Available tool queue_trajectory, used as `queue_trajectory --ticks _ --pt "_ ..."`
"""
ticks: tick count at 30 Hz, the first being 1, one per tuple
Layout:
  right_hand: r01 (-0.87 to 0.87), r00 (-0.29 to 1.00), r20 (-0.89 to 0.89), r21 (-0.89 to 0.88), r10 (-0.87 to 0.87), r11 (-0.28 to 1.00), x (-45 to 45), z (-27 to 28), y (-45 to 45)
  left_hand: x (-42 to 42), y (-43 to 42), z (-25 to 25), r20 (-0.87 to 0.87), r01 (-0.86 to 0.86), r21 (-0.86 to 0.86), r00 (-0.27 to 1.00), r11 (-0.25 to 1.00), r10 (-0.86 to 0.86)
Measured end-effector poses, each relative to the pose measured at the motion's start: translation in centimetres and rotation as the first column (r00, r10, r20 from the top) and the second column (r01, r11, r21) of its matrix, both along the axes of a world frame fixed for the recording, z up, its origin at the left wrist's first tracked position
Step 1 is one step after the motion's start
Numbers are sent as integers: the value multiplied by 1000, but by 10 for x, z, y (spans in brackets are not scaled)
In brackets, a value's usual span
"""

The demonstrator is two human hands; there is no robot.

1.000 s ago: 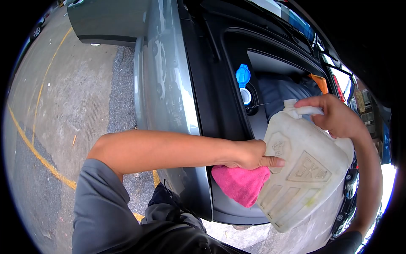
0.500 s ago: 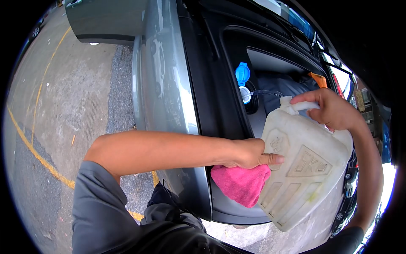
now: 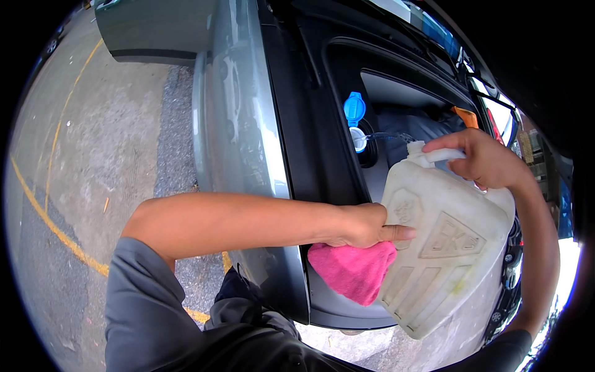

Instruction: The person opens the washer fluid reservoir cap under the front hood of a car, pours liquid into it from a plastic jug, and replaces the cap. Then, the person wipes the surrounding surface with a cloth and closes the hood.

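A translucent white plastic jug (image 3: 455, 242) is tilted towards the car, and a thin stream of clear liquid (image 3: 389, 135) arcs from its mouth. The stream lands in a white-rimmed filler opening (image 3: 357, 139), whose blue cap (image 3: 354, 109) stands flipped up. My right hand (image 3: 489, 158) is closed round the jug's handle at the upper right. Lower down, my left hand (image 3: 365, 226) steadies the jug's near side with the thumb lying on its face. A pink cloth (image 3: 354, 271) hangs from under that same hand; its other fingers are mostly hidden.
The grey car body (image 3: 245, 142) runs along my left, with an open door (image 3: 155, 31) at the top. Dark trim (image 3: 307, 149) surrounds the filler recess. An orange item (image 3: 466, 116) lies behind the jug. Yellow lines (image 3: 65, 239) mark the pavement.
The jug and both hands are almost where they were, with only a slight shift to the left. Liquid keeps streaming from the jug into the opening.
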State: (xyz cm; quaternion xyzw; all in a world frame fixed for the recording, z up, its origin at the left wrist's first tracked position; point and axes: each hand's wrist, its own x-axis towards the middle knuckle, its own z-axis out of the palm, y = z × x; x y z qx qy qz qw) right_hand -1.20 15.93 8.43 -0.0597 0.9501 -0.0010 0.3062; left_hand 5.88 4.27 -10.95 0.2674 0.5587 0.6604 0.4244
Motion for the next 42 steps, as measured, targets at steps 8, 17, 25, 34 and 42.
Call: queue_trajectory --ticks 8,17,25,34,42 --pt "-34 999 9 31 34 999 -3 -2 2 2 3 -6 56 10 95 998 995 -15" --pt "-60 997 44 29 59 998 -10 -4 7 1 4 -8 96 38 100 994 994 -48" --pt "-70 997 39 52 68 996 -10 -6 6 0 8 -15 89 46 136 994 990 -58" --pt "-97 995 16 55 97 994 -9 -7 7 0 5 -9 60 14 121 998 993 -21" --pt "-107 994 24 26 107 994 -14 -11 13 0 6 -13 72 41 115 996 992 -50"
